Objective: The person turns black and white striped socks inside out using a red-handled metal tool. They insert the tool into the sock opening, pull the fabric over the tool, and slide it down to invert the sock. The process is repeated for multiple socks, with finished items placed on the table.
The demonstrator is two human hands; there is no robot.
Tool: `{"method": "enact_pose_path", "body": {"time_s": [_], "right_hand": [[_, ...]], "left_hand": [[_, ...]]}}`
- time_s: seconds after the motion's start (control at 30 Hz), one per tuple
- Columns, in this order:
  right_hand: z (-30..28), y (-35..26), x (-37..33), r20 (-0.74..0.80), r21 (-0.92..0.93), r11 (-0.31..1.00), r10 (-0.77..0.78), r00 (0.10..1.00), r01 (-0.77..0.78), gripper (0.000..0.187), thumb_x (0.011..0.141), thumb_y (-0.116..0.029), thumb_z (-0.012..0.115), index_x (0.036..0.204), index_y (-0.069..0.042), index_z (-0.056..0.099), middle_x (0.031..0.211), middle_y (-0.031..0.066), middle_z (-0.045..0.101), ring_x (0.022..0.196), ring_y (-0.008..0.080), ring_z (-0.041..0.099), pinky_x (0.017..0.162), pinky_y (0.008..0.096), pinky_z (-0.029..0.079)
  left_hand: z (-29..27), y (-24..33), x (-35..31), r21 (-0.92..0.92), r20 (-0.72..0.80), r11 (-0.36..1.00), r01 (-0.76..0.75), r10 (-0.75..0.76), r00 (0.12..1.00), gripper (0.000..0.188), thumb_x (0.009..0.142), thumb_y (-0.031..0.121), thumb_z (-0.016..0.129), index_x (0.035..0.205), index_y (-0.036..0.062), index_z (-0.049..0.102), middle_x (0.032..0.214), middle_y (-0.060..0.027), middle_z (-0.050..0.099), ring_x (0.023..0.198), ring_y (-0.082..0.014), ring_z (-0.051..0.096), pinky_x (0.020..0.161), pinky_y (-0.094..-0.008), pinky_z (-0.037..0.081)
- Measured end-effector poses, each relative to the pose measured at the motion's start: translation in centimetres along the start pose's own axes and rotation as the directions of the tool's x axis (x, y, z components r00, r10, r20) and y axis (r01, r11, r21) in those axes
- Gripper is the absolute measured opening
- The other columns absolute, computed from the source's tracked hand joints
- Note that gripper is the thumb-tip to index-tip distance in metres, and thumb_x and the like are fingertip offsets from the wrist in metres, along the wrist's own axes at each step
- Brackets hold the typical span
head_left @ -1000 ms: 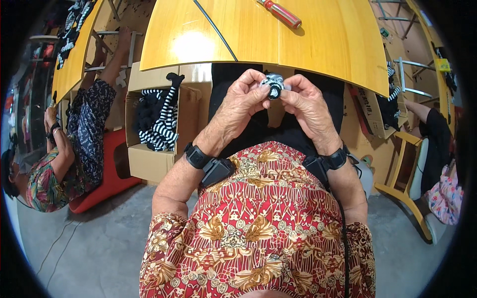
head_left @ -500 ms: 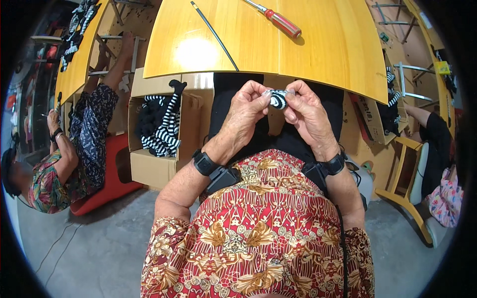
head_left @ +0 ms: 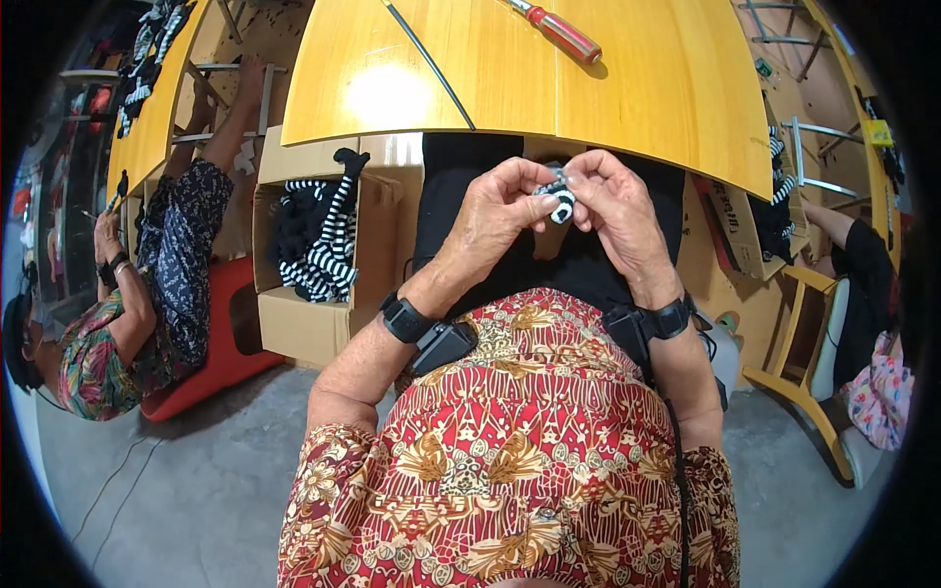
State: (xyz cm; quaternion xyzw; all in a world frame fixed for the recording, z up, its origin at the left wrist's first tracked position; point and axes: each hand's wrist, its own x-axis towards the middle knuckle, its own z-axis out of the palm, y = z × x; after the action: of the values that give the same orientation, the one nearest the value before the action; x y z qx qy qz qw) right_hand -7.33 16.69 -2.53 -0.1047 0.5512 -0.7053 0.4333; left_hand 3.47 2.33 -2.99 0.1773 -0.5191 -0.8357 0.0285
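Gripping a small striped fabric piece, the left hand and right hand each pinch it between thumb and bent fingers. The piece is located on the wearer's side of the yellow wooden table, just off its near edge. A red-handled screwdriver and a thin dark rod lie on the table. An open cardboard box, containing striped fabric items, stands at the table's near left corner.

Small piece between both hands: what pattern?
The small piece has black and white bands; the head view shows it best.
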Motion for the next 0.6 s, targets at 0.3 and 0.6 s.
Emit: {"method": "enact_pose_path", "body": {"time_s": [0.3, 0.6], "right_hand": [[0.3, -0.7, -1.1, -0.039, -0.117, 0.988, -0.107, 0.993, 0.102, 0.018, 0.09, -0.009, 0.062, 0.105, 0.0, 0.061, 0.086, 0.0018, 0.062, 0.069, 0.0038, 0.055, 0.056, 0.0164, 0.042], [1.1, -0.8, -1.3, 0.015, -0.16, 0.986, -0.045, 0.999, 0.047, 0.018, 0.086, -0.011, 0.069, 0.101, -0.002, 0.065, 0.083, -0.0009, 0.062, 0.074, 0.0038, 0.055, 0.068, 0.0185, 0.045]], "left_hand": [[-1.7, 0.9, -0.1, 0.004, 0.003, 0.998, 0.058, -0.058, 0.998, 0.012, 0.092, 0.013, 0.063, 0.101, 0.0087, 0.055, 0.09, 0.0019, 0.061, 0.079, -0.0048, 0.057, 0.071, -0.0211, 0.048], [-0.9, 0.0, -0.5, -0.308, 0.036, 0.94, 0.15, -0.146, 0.989, 0.016, 0.091, 0.019, 0.065, 0.103, 0.0127, 0.055, 0.099, 0.0043, 0.06, 0.088, -0.0038, 0.055, 0.074, -0.0213, 0.046]]}}
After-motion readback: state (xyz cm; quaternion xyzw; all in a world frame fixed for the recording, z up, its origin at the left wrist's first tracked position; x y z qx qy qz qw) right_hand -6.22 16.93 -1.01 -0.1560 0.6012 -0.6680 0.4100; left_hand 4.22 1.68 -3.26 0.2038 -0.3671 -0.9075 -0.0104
